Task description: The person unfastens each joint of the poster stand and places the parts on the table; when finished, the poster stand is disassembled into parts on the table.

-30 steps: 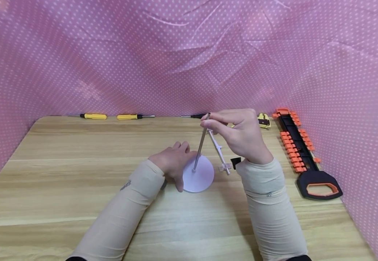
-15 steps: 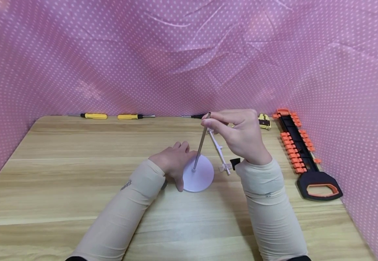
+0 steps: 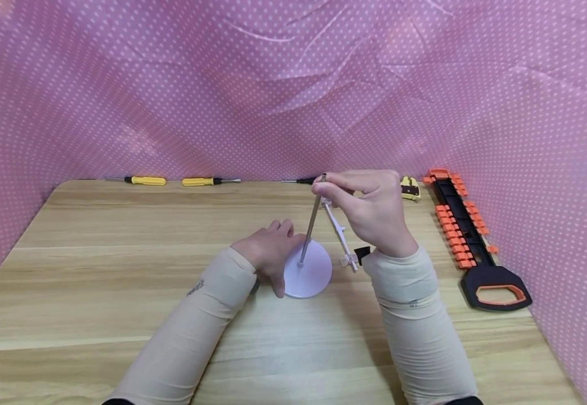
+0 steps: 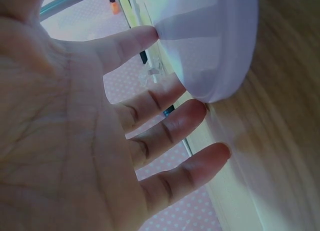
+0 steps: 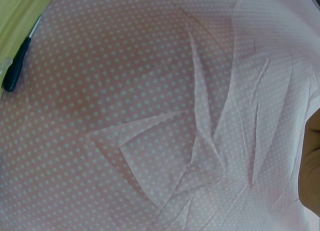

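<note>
A round white base (image 3: 313,275) lies on the wooden table, with a thin metal rod (image 3: 310,229) rising at a tilt from its small socket. My right hand (image 3: 374,205) pinches the rod near its top between thumb and fingers. On the base's left side rests my left hand (image 3: 270,253), its fingers spread along the edge. The left wrist view shows fairly straight fingers (image 4: 170,131), some touching the rim of the base. A white plastic stick with clear clips (image 3: 341,230) lies right of the base, its far end near the right hand. The right wrist view barely catches a hand (image 5: 311,166).
Two yellow-handled screwdrivers (image 3: 146,180) lie along the back edge. A black-handled screwdriver (image 3: 305,180) and a yellow-and-black tool (image 3: 411,188) are partly behind the right hand. A black rack with orange clips (image 3: 462,230) stretches along the right. Pink dotted cloth (image 3: 293,90) surrounds the table.
My right wrist and sleeve have turned slightly left, with the fingertips still on the rod's top. The left hand and the base have stayed in place.
</note>
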A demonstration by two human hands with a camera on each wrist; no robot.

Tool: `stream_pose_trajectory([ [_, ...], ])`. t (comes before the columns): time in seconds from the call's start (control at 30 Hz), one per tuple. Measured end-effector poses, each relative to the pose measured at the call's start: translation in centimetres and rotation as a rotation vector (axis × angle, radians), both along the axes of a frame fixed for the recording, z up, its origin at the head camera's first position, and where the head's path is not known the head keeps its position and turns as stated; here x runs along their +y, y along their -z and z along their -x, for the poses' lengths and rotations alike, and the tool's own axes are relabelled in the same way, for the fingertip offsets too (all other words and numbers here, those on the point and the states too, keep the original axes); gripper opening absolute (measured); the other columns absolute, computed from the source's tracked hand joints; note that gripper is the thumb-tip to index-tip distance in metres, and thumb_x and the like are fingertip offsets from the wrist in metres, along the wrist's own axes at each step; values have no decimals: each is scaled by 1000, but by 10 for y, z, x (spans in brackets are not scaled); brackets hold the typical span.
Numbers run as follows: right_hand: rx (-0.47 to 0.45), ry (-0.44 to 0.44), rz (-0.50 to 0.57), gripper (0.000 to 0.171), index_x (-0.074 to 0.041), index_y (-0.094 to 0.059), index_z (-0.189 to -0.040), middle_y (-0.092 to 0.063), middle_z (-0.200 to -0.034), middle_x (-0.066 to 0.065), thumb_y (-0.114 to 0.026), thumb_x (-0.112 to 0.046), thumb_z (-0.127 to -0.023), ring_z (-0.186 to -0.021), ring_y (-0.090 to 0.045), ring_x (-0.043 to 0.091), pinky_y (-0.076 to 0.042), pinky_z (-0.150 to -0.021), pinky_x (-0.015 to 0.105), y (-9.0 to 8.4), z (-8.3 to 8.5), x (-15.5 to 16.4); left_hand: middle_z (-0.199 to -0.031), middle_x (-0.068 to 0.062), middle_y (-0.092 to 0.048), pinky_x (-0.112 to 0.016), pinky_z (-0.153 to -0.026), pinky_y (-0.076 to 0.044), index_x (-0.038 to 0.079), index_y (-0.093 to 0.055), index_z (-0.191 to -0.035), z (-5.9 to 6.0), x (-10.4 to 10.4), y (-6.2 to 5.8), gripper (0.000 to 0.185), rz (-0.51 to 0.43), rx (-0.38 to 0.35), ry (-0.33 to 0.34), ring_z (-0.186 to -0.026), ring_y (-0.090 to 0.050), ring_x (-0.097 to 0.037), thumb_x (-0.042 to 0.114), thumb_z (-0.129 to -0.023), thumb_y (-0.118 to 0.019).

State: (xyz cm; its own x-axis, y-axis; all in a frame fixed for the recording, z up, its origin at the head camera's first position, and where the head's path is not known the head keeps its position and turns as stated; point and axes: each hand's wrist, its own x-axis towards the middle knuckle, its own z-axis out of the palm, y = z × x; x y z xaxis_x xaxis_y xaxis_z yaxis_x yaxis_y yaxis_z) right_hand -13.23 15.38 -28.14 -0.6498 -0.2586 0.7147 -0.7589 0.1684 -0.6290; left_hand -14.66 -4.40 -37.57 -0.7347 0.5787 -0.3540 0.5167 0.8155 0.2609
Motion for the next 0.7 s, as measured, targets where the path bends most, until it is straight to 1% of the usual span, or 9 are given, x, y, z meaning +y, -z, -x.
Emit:
stream_pose_trajectory([
  [0.13, 28, 27, 2, 12, 9, -81, -93, -80, -87, 22, -84, 12, -82, -71, -73, 2, -59, -63, 20, 0, 0, -2, -131, -9, -46, -42, -104, -48, 22, -49, -157, -1, 0, -1, 120, 9, -3, -5, -120, -44, -26, 34, -53, -108],
  [0.33, 45, 38, 13, 12, 10, -80, -93, -79, -85, 22, -84, 12, -81, -71, -73, 3, -57, -63, 18, 1, 2, -3, -132, -9, -45, -42, -105, -48, 22, -48, -157, 0, 1, -2, 120, 20, -10, -12, -120, -43, -25, 34, -54, -108],
  [0.47, 48, 53, 33, 13, 10, -81, -92, -79, -85, 22, -85, 12, -80, -66, -71, 6, -54, -60, 17, 1, 2, -5, -133, -9, -45, -42, -106, -48, 22, -48, -157, 0, 1, -2, 120, 22, -11, -14, -121, -43, -25, 34, -54, -108],
  [0.57, 46, 66, 46, 14, 10, -81, -92, -79, -86, 22, -86, 11, -79, -67, -73, 5, -57, -62, 17, 1, 1, -6, -134, -9, -45, -42, -106, -48, 23, -48, -158, -1, 1, -3, 121, 23, -13, -15, -121, -42, -25, 34, -54, -108],
  [0.7, 48, 90, 61, 15, 10, -80, -91, -79, -87, 23, -87, 10, -78, -74, -76, 2, -61, -70, 20, 1, 1, -7, -134, -8, -45, -42, -107, -48, 22, -47, -158, 0, 1, -3, 121, 28, -13, -14, -122, -43, -25, 35, -54, -108],
])
